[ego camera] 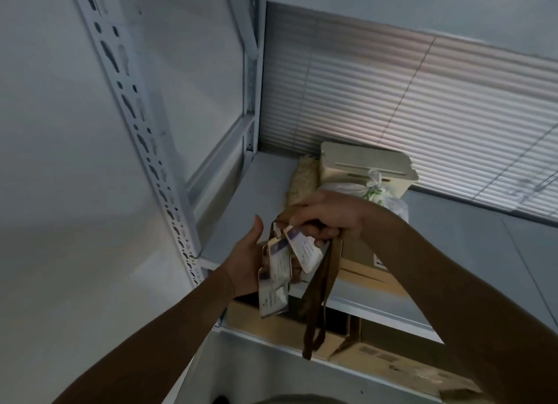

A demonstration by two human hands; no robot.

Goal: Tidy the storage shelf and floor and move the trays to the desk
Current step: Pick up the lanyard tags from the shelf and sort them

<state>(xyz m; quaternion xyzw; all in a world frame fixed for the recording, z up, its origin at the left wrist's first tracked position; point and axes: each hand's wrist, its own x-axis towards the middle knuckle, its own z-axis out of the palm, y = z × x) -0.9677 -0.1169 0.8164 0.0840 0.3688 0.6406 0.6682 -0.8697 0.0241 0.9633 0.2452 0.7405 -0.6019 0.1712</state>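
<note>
Now the right hand [329,214] is gripping the lanyards [318,301] before the shelf [241,210]; the left hand [244,263] is backing the dangling cards [279,270], its fingers hidden, so I cannot tell its grip.

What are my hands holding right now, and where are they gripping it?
The right hand grips the brown lanyard straps at their top, just above the badge cards. The left hand supports the hanging cards from behind, fingers hidden.
</note>
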